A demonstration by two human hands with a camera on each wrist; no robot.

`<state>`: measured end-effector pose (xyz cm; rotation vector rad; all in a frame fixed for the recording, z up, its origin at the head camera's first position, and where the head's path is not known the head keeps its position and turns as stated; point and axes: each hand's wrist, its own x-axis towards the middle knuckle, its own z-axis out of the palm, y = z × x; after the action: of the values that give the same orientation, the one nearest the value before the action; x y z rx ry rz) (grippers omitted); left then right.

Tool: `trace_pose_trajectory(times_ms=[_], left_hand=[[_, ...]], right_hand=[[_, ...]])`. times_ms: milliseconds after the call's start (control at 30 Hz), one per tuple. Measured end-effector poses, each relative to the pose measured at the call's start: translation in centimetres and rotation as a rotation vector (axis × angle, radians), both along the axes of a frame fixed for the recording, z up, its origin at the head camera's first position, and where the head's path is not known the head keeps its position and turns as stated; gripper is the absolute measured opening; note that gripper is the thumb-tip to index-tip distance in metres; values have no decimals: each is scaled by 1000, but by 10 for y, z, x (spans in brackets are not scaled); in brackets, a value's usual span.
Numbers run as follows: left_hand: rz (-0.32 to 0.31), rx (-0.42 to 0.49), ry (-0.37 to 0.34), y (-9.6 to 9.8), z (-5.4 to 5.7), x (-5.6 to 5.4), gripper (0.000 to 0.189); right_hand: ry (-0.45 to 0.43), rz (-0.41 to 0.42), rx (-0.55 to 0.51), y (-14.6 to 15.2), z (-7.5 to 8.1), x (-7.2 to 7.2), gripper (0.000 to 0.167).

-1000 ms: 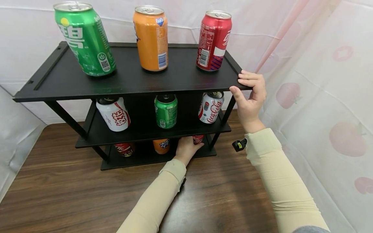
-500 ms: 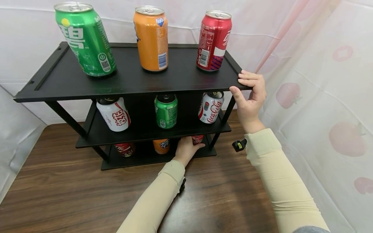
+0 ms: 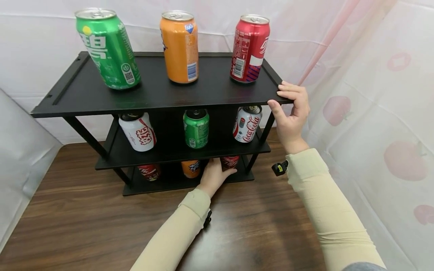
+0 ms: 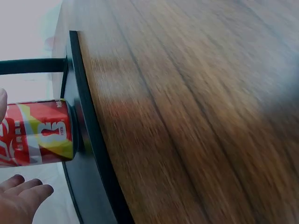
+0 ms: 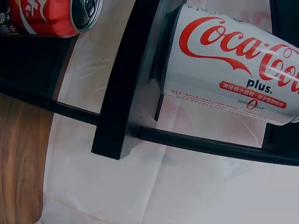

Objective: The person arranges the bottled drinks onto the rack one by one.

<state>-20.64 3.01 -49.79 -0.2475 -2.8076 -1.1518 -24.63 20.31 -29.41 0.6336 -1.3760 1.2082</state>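
On the right of the bottom shelf stands a red soda can (image 4: pixel 42 133), upright, its top hidden by the middle shelf in the head view. My left hand (image 3: pixel 213 175) is beside it, thumb and fingers spread on either side. In the left wrist view a gap shows between the fingers (image 4: pixel 28 193) and the can. At the right front corner of the black rack's top shelf (image 3: pixel 217 92), my right hand (image 3: pixel 293 116) holds the edge, fingers on top and thumb at the front. Close below it, a white Coca-Cola can (image 5: pixel 233 65) stands on the middle shelf.
Green (image 3: pixel 108 52), orange (image 3: pixel 181 49) and red (image 3: pixel 249 51) cans stand on the top shelf. The middle shelf also bears white (image 3: pixel 137 131) and green (image 3: pixel 196 130) cans. Red (image 3: pixel 149 172) and orange (image 3: pixel 191 169) cans share the bottom shelf. Beneath is a wooden table (image 3: pixel 84 226).
My left hand has shifted slightly left and back, and more of the red can beside it shows. The head view has shifted a little. My right hand stays on the shelf corner.
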Motion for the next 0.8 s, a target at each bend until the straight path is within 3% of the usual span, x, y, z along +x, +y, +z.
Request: trace_pose_trajectory(times_ms=[200, 367, 567, 800], left_hand=[[-40, -15, 1, -12, 7, 13, 101], [-96, -43, 51, -20, 12, 23, 95], [-130, -162, 131, -32, 23, 36, 88], [-181, -280, 230, -51, 47, 54, 80]], right_hand=[[-35, 17, 5, -5, 2, 11, 70], [-95, 54, 22, -4, 4, 20, 71], [-205, 111, 61, 3, 14, 33, 62], [-302, 18, 161, 0, 31, 48, 39]])
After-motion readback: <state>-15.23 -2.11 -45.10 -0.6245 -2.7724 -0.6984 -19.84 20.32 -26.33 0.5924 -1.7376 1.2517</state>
